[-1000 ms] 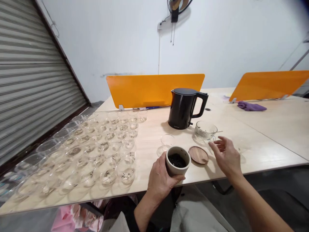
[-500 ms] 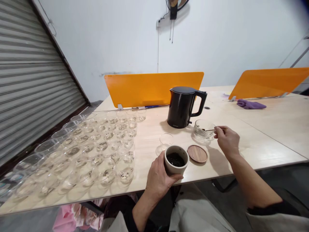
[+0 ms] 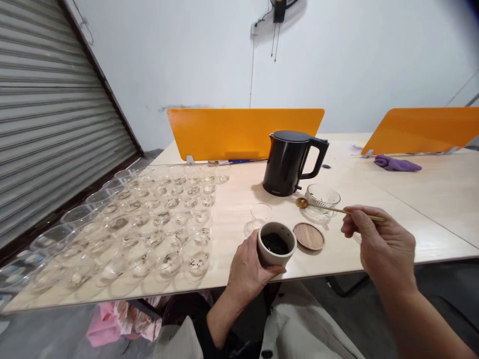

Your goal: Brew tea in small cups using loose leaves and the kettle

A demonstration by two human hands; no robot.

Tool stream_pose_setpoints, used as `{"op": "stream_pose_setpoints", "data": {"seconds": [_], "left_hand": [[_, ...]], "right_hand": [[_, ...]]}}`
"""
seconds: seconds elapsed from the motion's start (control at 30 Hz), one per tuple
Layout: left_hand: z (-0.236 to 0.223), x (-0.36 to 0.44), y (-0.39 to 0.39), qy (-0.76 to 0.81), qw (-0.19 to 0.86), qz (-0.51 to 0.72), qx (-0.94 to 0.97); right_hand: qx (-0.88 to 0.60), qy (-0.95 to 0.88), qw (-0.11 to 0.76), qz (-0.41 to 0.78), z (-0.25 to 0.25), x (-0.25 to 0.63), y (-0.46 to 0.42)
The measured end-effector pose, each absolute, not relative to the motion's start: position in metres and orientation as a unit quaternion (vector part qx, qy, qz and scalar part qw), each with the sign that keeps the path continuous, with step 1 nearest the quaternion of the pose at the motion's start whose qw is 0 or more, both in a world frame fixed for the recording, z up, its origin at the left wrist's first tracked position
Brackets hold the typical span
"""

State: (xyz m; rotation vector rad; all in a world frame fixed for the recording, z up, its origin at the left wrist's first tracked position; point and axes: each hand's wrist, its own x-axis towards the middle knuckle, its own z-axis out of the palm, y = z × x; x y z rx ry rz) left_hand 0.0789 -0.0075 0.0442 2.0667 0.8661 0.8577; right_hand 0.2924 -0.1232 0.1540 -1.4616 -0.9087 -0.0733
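Note:
My left hand [image 3: 249,264] is wrapped round a pale grey cup [image 3: 275,258] with dark loose stuff inside, tilted near the table's front edge. Between its fingers and thumb, my right hand [image 3: 381,244] grips a long golden spoon [image 3: 342,210]. The spoon's bowl hovers over the near left side of a ribbed clear glass cup [image 3: 322,199]. Whether the spoon carries anything is hard to make out. A round wooden lid or coaster [image 3: 309,236] lies just right of the grey cup. Behind the grey cup stands one clear plastic cup [image 3: 261,213].
Rows of clear plastic cups [image 3: 164,219] with dark bits in them cover the table's left side. A black electric kettle [image 3: 286,164] stands behind the glass cup. Orange dividers [image 3: 239,133] run along the back, and a purple cloth [image 3: 397,163] lies far right.
My right hand has drawn back toward me and to the right, lifting the spoon out of the glass cup. My left hand still holds the grey cup. The view has shifted slightly.

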Motion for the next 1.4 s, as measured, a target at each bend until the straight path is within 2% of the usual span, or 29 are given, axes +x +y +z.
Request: {"op": "stream_pose_setpoints", "data": {"seconds": [0.23,0.43,0.67,0.9,1.03,1.13,1.27,1.4], "left_hand": [[0.043,0.078,-0.007,0.333,0.357,0.335,0.806],[0.044,0.078,-0.008,0.333,0.361,0.336,0.803],[0.047,0.078,-0.008,0.331,0.361,0.334,0.805],[0.045,0.078,-0.007,0.335,0.355,0.333,0.807],[0.047,0.078,-0.007,0.332,0.358,0.336,0.805],[0.048,0.078,-0.008,0.331,0.359,0.338,0.805],[0.048,0.078,-0.008,0.332,0.361,0.332,0.805],[0.048,0.078,-0.009,0.337,0.359,0.334,0.803]], "right_hand": [[-0.58,-0.682,0.445,0.029,0.143,0.266,-0.122],[-0.518,-0.774,0.364,0.001,0.135,0.253,-0.107],[-0.554,-0.73,0.397,0.044,0.142,0.249,-0.112],[-0.622,-0.576,0.513,0.134,0.137,0.255,-0.114],[-0.617,-0.482,0.598,0.174,0.132,0.264,-0.112],[-0.601,-0.449,0.629,0.202,0.129,0.27,-0.11],[-0.61,-0.45,0.623,0.194,0.125,0.271,-0.108],[-0.627,-0.544,0.535,0.156,0.124,0.26,-0.104]]}}
